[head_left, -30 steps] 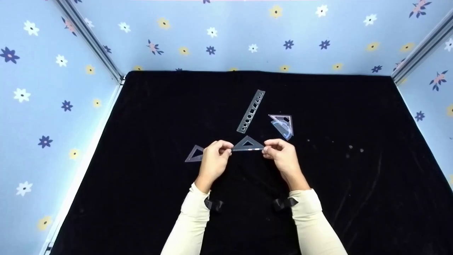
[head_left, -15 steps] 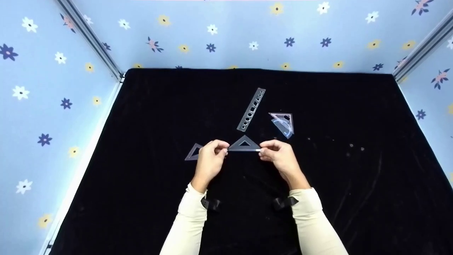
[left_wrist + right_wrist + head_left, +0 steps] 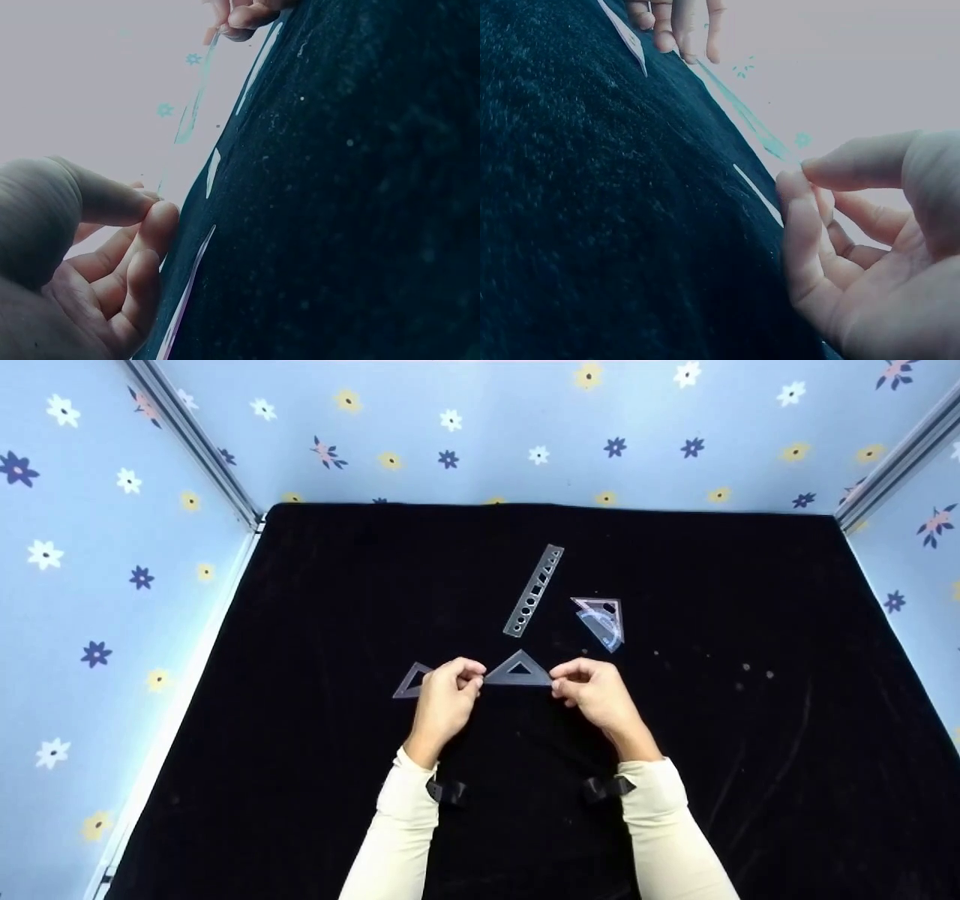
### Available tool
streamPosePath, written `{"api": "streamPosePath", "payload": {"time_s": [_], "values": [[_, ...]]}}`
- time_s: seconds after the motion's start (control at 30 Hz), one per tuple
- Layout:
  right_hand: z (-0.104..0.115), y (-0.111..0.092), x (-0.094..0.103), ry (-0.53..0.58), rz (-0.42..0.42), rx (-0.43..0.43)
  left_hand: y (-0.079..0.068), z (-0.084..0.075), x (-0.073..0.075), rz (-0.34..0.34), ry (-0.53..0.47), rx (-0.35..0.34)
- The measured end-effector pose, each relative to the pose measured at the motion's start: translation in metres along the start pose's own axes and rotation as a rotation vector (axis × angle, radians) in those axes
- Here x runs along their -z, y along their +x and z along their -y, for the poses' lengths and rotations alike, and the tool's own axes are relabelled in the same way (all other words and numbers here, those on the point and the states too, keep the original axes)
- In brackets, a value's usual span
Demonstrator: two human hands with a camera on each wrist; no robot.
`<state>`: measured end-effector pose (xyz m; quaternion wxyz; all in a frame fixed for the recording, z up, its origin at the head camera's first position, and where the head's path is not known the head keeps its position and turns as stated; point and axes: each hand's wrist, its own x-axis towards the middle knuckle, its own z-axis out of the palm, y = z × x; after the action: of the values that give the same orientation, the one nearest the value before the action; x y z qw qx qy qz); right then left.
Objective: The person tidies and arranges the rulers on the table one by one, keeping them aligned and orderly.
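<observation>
A clear set square [image 3: 517, 679] hangs level between both hands, its right-angled corner pointing away from the person. My left hand [image 3: 445, 701] pinches its left sharp corner between thumb and forefinger. The opposite corner is pinched by my right hand [image 3: 598, 694] in the same way. Both wrist views show the set square [image 3: 196, 105] nearly edge-on, raised above the black cloth. Just left of the left hand lies a second, faintly purple set square [image 3: 405, 694], its right part hidden behind that hand.
Beyond the hands a clear ruler [image 3: 528, 591] with shaped cut-outs lies slanted. To its right a bluish protractor [image 3: 598, 628] overlaps a pinkish set square [image 3: 618, 619]. Black cloth [image 3: 337, 607] covers the table, with flowered blue walls [image 3: 510, 435] behind and at both sides.
Both hands have shifted slightly left with the set square. The bright glint along its near edge has faded, and its face now shows more fully. The pieces on the cloth stay put.
</observation>
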<state>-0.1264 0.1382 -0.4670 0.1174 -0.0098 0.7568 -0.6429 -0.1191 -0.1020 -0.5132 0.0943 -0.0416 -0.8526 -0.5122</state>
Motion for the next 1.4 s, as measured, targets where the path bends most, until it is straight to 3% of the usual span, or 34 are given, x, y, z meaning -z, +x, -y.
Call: {"api": "streamPosePath", "payload": {"time_s": [0.27,0.47,0.7,1.1,1.4], "values": [[0.007,-0.006,0.002,-0.167,0.046,0.013,-0.003,0.001,0.000,0.026,0.117,-0.015],[-0.017,0.006,0.004,-0.237,0.068,0.049,-0.003,0.002,-0.001,0.030,0.140,-0.032],[-0.035,0.012,0.007,-0.273,0.061,0.081,-0.003,0.003,-0.003,0.026,0.176,-0.036],[-0.032,0.010,0.007,-0.357,0.065,0.067,-0.004,0.001,-0.002,0.097,0.282,0.020],[-0.033,0.009,0.008,-0.367,0.113,0.057,-0.006,0.000,-0.002,0.117,0.333,-0.015]]}}
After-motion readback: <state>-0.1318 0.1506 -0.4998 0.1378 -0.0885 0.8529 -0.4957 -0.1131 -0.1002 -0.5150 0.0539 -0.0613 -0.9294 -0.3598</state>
